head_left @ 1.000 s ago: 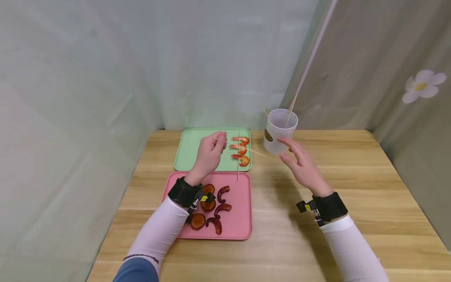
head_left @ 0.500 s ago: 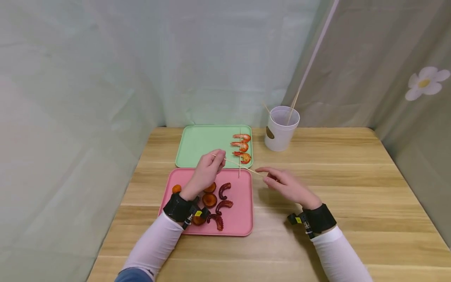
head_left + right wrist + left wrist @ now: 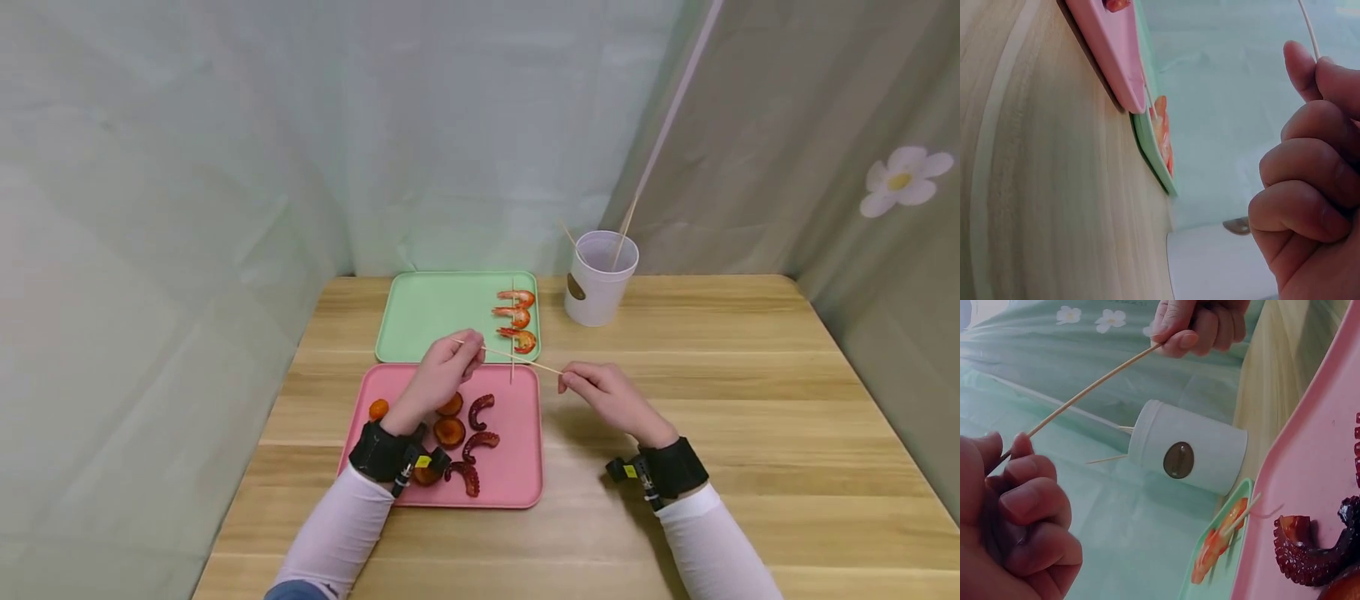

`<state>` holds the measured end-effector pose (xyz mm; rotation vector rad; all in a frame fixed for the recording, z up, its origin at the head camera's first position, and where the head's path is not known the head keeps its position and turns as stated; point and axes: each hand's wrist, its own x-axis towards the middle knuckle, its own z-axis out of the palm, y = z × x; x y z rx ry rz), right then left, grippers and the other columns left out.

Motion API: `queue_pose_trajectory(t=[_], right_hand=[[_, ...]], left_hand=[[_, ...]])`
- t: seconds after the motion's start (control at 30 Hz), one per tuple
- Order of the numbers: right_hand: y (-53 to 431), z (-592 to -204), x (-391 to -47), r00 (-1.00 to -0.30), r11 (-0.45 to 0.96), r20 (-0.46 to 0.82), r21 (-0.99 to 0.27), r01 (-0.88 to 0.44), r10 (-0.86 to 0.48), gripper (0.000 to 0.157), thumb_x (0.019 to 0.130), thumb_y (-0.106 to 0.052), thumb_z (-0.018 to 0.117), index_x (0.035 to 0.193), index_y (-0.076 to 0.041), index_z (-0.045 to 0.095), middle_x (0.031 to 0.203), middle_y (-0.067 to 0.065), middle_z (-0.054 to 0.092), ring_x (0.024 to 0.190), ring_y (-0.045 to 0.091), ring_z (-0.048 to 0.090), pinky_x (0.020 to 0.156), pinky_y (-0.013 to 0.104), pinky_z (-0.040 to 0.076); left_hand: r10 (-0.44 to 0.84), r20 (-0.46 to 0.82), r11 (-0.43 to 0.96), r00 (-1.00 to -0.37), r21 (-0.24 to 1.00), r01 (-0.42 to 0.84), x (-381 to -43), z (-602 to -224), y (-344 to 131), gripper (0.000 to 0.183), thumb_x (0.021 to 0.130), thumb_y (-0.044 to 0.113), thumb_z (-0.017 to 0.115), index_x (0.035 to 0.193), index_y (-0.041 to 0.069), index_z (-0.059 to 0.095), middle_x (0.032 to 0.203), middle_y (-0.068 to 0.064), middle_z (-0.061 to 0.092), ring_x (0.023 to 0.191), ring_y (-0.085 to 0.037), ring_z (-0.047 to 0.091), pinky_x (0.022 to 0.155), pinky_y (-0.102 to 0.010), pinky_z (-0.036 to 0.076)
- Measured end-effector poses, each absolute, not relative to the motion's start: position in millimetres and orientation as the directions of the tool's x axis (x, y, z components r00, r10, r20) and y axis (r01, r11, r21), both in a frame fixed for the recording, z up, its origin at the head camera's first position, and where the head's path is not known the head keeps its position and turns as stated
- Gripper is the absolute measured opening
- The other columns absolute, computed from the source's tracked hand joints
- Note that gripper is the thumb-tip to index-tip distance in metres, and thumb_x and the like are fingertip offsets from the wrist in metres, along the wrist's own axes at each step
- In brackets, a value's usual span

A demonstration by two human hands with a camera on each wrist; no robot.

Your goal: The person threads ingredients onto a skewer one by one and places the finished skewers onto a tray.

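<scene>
A thin wooden skewer (image 3: 521,359) is stretched between both hands above the trays, with no food on its visible length. My left hand (image 3: 450,367) pinches one end between thumb and forefinger, the other fingers curled. The opposite end is pinched by my right hand (image 3: 609,400), as the left wrist view also shows. Below the left hand lies a pink tray (image 3: 517,492) bearing octopus tentacles (image 3: 481,446), round brown slices (image 3: 449,432) and an orange ball-shaped piece (image 3: 378,409). Behind it a green tray (image 3: 427,308) holds shrimp (image 3: 517,317) threaded on another skewer.
A white cup (image 3: 596,292) with several skewers leaning in it stands right of the green tray. The wooden table (image 3: 735,400) stretches away to the right. Pale curtains (image 3: 480,133) hang close behind and at the sides.
My right hand has come from beside the cup down and left, and now pinches the skewer's free end. My left hand has lowered slightly, still holding the skewer.
</scene>
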<state>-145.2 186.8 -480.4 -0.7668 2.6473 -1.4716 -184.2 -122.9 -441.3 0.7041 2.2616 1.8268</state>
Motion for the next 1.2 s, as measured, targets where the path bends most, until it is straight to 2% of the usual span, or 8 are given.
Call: queue_pose_trajectory(t=[0.17, 0.23, 0.3, 0.37, 0.5, 0.73, 0.93, 1.2], right_hand=[[193.3, -483.7, -146.5, -0.885, 0.409, 0.219, -0.823, -0.393, -0.41, 0.026, 0.114, -0.012, 0.053, 0.099, -0.01, 0.075, 0.098, 0.009, 0.072, 0.077, 0.024, 0.055, 0.071, 0.03, 0.045], [196.7, -483.7, -147.2, -0.889, 0.397, 0.224, -0.832, -0.388, -0.399, 0.025, 0.113, -0.01, 0.053, 0.1, -0.008, 0.074, 0.099, 0.007, 0.072, 0.081, 0.028, 0.057, 0.074, 0.03, 0.045], [200.5, -483.4, -147.8, -0.897, 0.393, 0.229, -0.838, -0.379, -0.377, 0.025, 0.113, -0.008, 0.053, 0.1, -0.007, 0.074, 0.099, 0.005, 0.071, 0.086, 0.031, 0.059, 0.077, 0.03, 0.046], [204.9, -483.5, -148.7, -0.907, 0.393, 0.229, -0.844, -0.366, -0.353, 0.025, 0.113, -0.008, 0.052, 0.1, -0.005, 0.074, 0.099, 0.003, 0.071, 0.091, 0.035, 0.06, 0.081, 0.03, 0.047], [212.4, -482.2, -150.6, -0.917, 0.401, 0.245, -0.842, -0.362, -0.314, 0.025, 0.113, -0.008, 0.052, 0.1, -0.004, 0.073, 0.098, 0.002, 0.071, 0.094, 0.037, 0.061, 0.086, 0.028, 0.048], [221.3, -482.4, -152.1, -0.918, 0.411, 0.278, -0.83, -0.377, -0.283, 0.025, 0.113, -0.007, 0.052, 0.1, -0.007, 0.073, 0.097, 0.004, 0.072, 0.093, 0.037, 0.061, 0.084, 0.026, 0.047], [222.1, -484.2, -152.7, -0.923, 0.402, 0.272, -0.839, -0.366, -0.273, 0.024, 0.113, -0.008, 0.053, 0.1, -0.007, 0.074, 0.098, 0.006, 0.072, 0.092, 0.035, 0.061, 0.083, 0.025, 0.046], [221.9, -486.3, -152.9, -0.93, 0.386, 0.237, -0.86, -0.335, -0.281, 0.025, 0.114, -0.01, 0.053, 0.101, -0.004, 0.073, 0.099, 0.013, 0.072, 0.092, 0.038, 0.059, 0.081, 0.027, 0.045]], left_hand=[[0.546, 0.117, 0.223, -0.829, 0.934, 0.279, -184.0, -441.4, -127.5, 0.026, 0.114, 0.026, 0.056, 0.102, 0.007, 0.069, 0.081, -0.007, 0.055, 0.072, -0.024, 0.05, 0.067, -0.029, 0.041], [0.609, 0.084, 0.273, -0.789, 0.911, 0.308, -183.8, -440.1, -129.6, 0.017, 0.111, 0.025, 0.064, 0.105, 0.011, 0.071, 0.086, -0.011, 0.062, 0.074, -0.029, 0.057, 0.067, -0.029, 0.045], [0.677, 0.047, 0.349, -0.734, 0.858, 0.377, -182.9, -438.4, -131.4, 0.01, 0.106, 0.025, 0.072, 0.108, 0.014, 0.071, 0.088, -0.009, 0.066, 0.075, -0.028, 0.062, 0.066, -0.029, 0.048], [0.741, 0.006, 0.416, -0.671, 0.78, 0.467, -181.6, -437.2, -132.7, 0.012, 0.101, 0.023, 0.079, 0.108, 0.015, 0.072, 0.08, -0.006, 0.063, 0.068, -0.025, 0.061, 0.061, -0.029, 0.047], [0.827, -0.09, 0.483, -0.556, 0.621, 0.618, -177.1, -441.2, -133.3, 0.021, 0.093, 0.024, 0.087, 0.108, 0.018, 0.074, 0.074, 0.005, 0.053, 0.066, -0.01, 0.054, 0.062, -0.027, 0.045], [0.864, -0.271, 0.497, -0.424, 0.591, 0.636, -165.6, -460.2, -134.2, 0.034, 0.081, 0.019, 0.097, 0.104, 0.026, 0.072, 0.085, 0.008, 0.062, 0.075, -0.005, 0.054, 0.068, -0.024, 0.047], [0.819, -0.391, 0.574, -0.42, 0.546, 0.61, -153.3, -469.7, -132.7, 0.037, 0.077, 0.019, 0.1, 0.097, 0.031, 0.071, 0.083, 0.013, 0.061, 0.075, -0.006, 0.054, 0.067, -0.025, 0.048], [0.79, -0.39, 0.611, -0.473, 0.444, 0.656, -140.8, -471.0, -129.0, 0.032, 0.08, 0.009, 0.095, 0.084, 0.027, 0.069, 0.073, 0.013, 0.06, 0.066, -0.008, 0.054, 0.061, -0.025, 0.048]])
